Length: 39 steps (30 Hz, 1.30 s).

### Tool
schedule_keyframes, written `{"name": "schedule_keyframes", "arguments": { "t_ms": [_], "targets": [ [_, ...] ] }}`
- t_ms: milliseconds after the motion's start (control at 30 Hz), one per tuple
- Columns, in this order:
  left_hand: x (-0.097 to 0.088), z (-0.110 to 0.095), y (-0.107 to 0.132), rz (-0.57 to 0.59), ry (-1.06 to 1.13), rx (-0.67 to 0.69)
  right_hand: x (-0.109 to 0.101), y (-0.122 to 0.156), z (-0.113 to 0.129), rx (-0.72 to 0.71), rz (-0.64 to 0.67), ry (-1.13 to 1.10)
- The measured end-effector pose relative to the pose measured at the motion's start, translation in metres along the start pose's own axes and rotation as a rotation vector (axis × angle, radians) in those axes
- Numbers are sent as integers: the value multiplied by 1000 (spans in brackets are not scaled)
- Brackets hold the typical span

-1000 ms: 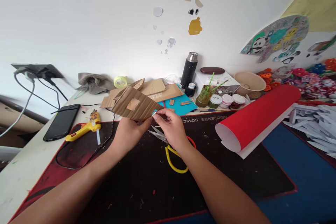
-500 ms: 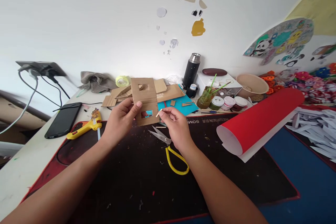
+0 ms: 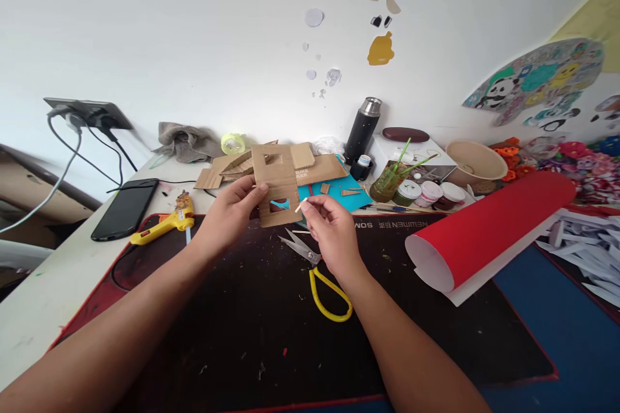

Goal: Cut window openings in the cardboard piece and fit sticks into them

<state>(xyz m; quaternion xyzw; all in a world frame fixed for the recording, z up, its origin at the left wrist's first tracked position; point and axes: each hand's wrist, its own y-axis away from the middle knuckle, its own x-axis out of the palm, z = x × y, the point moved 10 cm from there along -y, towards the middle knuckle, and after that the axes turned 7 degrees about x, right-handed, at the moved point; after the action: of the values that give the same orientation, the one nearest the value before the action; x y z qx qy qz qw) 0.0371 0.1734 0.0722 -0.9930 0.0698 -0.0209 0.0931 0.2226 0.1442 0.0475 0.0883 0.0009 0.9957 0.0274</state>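
Between the thumb and fingers of my left hand (image 3: 232,213) is a brown cardboard piece (image 3: 276,182) with two rectangular cut-outs, held upright above the dark mat (image 3: 232,329). My right hand (image 3: 334,232) pinches a short, pale thin stick (image 3: 301,205) close to the cardboard's lower right edge. Whether the stick touches the cardboard I cannot tell. Below my right hand, scissors (image 3: 332,297) with yellow handles lie on the mat, blades apart. To the left of my left hand rests a yellow glue gun (image 3: 165,226).
Behind are cardboard scraps (image 3: 220,168), a blue sheet (image 3: 356,190), a black flask (image 3: 362,129), a jar with green brushes (image 3: 386,182) and paint pots (image 3: 430,192). A red paper roll (image 3: 494,232) lies right, near white paper strips (image 3: 581,248). A phone (image 3: 124,210) lies left.
The whole view has shifted, so things appear slightly further right. The cardboard has tilted a little in my left hand; both hands keep their hold.
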Motion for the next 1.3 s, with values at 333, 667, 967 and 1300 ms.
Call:
{"name": "schedule_keyframes", "arguments": {
  "t_ms": [333,667,967,1300],
  "targets": [
    [12,-30,9,16,-253,85,12,13,14,-117,14,343],
    [13,-24,15,1,-260,100,17,15,15,-157,28,460],
    [13,-23,15,-39,-230,89,15,15,14,-130,26,415],
    [-5,2,7,-247,188,-54,0,6,9,-41,-36,59]
  ]
}}
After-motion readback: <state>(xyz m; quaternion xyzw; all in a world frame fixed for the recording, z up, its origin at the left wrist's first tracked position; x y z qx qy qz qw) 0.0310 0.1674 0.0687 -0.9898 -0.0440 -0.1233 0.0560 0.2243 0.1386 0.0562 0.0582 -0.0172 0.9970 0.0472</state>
